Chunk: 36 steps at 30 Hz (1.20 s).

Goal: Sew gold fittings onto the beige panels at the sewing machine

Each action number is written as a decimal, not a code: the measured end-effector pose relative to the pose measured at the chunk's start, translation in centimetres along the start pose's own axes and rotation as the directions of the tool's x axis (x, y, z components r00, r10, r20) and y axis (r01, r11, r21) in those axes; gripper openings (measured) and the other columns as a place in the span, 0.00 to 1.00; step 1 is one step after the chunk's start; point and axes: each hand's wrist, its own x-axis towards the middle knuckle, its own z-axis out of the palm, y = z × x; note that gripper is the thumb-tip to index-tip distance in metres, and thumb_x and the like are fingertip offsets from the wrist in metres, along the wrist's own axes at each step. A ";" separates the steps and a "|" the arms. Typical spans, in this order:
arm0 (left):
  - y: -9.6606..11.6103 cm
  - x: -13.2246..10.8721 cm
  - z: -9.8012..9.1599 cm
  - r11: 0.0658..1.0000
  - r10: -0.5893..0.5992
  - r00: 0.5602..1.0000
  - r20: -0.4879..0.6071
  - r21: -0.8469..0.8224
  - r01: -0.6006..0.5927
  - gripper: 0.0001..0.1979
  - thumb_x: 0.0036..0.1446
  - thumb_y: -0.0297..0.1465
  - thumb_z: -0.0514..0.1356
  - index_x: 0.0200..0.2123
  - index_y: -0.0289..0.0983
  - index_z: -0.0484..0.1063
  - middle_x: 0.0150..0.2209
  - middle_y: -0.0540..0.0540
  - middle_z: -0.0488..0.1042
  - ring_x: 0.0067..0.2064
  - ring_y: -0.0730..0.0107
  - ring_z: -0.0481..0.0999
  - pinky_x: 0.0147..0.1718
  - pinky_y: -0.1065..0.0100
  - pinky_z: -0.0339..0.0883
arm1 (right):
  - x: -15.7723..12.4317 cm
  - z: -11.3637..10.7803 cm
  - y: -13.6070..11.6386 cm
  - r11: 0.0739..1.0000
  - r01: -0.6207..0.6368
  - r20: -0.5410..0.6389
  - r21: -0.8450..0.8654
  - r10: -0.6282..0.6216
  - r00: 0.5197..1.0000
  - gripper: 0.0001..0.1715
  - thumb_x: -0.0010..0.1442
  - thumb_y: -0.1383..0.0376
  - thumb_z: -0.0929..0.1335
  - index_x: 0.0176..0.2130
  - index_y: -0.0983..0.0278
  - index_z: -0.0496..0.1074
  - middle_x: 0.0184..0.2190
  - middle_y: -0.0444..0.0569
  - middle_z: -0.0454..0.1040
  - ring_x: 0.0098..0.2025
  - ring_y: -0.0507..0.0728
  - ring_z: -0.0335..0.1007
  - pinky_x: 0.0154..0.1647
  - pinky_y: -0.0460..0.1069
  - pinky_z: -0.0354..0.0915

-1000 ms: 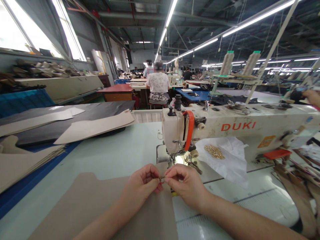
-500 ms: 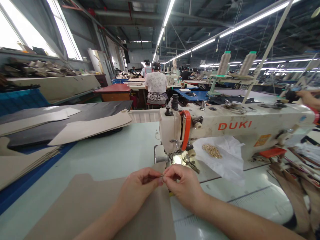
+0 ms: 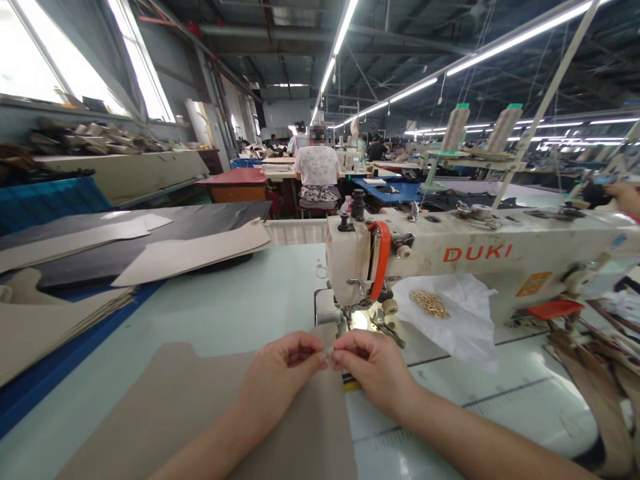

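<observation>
Both forearms come in from the bottom of the view and angle toward each other, wrists slightly bent, so the hands meet just in front of the needle area of a white DUKI sewing machine (image 3: 475,253). The left hand (image 3: 283,380) and the right hand (image 3: 373,373) are both closed to a pinch, fingers curled inward, and their fingertips nearly touch. Between them they grip a tiny pale item (image 3: 327,353), mostly hidden by the fingers and too small to identify.

The hands hover over a shaped beige sheet (image 3: 200,400) lying flat on the pale green desk (image 3: 250,287); its far edge runs close to the machine's presser foot (image 3: 357,320). Just right of the needle area, a white plastic bag (image 3: 450,320) holds a small heap of gold-coloured rings (image 3: 429,304). At the far right edge, another person's hand (image 3: 627,197) reaches in behind the machine, well apart from the pinching hands.
</observation>
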 end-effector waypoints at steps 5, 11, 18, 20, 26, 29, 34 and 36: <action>-0.3 0.2 0.0 1.000 0.002 0.999 0.045 -0.012 -0.001 0.10 0.46 0.37 0.63 0.28 0.37 0.74 0.25 0.50 0.77 0.30 0.67 0.74 0.31 0.69 0.65 | 0.0 0.0 0.1 1.000 -0.003 0.036 -0.003 0.003 0.999 0.05 0.53 0.68 0.66 0.27 0.64 0.71 0.21 0.42 0.72 0.25 0.50 0.66 0.27 0.44 0.61; -0.9 0.4 -0.1 1.000 0.015 0.994 0.111 0.019 -0.018 0.11 0.49 0.39 0.61 0.30 0.37 0.74 0.27 0.49 0.76 0.32 0.66 0.73 0.32 0.69 0.64 | 0.1 0.1 0.6 0.999 -0.018 0.050 0.026 0.017 0.999 0.04 0.53 0.68 0.65 0.28 0.64 0.70 0.22 0.42 0.72 0.26 0.51 0.68 0.28 0.44 0.62; 0.0 -0.2 0.0 0.983 0.058 0.996 0.071 0.170 -0.070 0.09 0.51 0.37 0.58 0.26 0.37 0.72 0.23 0.51 0.73 0.29 0.67 0.71 0.29 0.71 0.62 | -0.2 -0.3 -0.4 0.960 0.132 0.057 -0.248 -0.122 0.991 0.07 0.53 0.70 0.64 0.27 0.63 0.71 0.21 0.40 0.68 0.24 0.49 0.62 0.24 0.43 0.56; 0.0 -0.3 0.2 0.978 0.066 0.995 0.074 0.193 -0.079 0.09 0.51 0.37 0.58 0.25 0.37 0.72 0.23 0.51 0.72 0.29 0.67 0.71 0.29 0.71 0.62 | -0.1 -0.3 -0.6 0.937 0.154 0.055 -0.315 -0.144 0.988 0.07 0.53 0.71 0.64 0.26 0.63 0.71 0.21 0.40 0.67 0.23 0.49 0.61 0.24 0.43 0.56; 0.1 0.0 -0.1 0.932 0.115 0.990 0.077 0.338 -0.134 0.09 0.50 0.36 0.58 0.33 0.39 0.73 0.33 0.48 0.77 0.37 0.60 0.74 0.39 0.65 0.66 | 0.0 -0.7 -0.5 0.943 0.093 0.013 -0.320 -0.094 0.996 0.07 0.48 0.73 0.64 0.23 0.63 0.69 0.18 0.39 0.66 0.21 0.48 0.60 0.23 0.42 0.54; 0.4 0.1 -0.9 0.834 0.225 0.973 0.052 0.507 -0.220 0.18 0.50 0.32 0.57 0.45 0.38 0.70 0.46 0.42 0.74 0.48 0.54 0.71 0.50 0.57 0.63 | 0.0 -1.1 -0.4 0.971 -0.020 -0.031 -0.240 0.013 0.999 0.08 0.46 0.74 0.64 0.22 0.63 0.68 0.17 0.38 0.66 0.20 0.48 0.60 0.22 0.42 0.54; -1.0 -0.7 -1.0 0.594 0.382 0.896 0.225 0.683 -0.425 0.23 0.58 0.31 0.50 0.58 0.35 0.60 0.58 0.39 0.64 0.60 0.57 0.61 0.59 0.54 0.55 | 0.4 -1.5 -1.0 0.959 -0.246 0.008 -0.140 0.250 0.968 0.08 0.46 0.75 0.65 0.22 0.64 0.68 0.16 0.38 0.68 0.17 0.47 0.62 0.20 0.41 0.57; -1.9 -1.4 -0.5 0.580 0.353 0.907 0.232 0.706 -0.406 0.24 0.60 0.32 0.49 0.59 0.36 0.58 0.59 0.39 0.64 0.60 0.58 0.62 0.58 0.55 0.57 | 0.7 -1.5 -1.4 0.946 -0.294 0.052 -0.139 0.303 0.952 0.08 0.47 0.74 0.65 0.21 0.64 0.68 0.15 0.38 0.69 0.16 0.48 0.63 0.18 0.41 0.57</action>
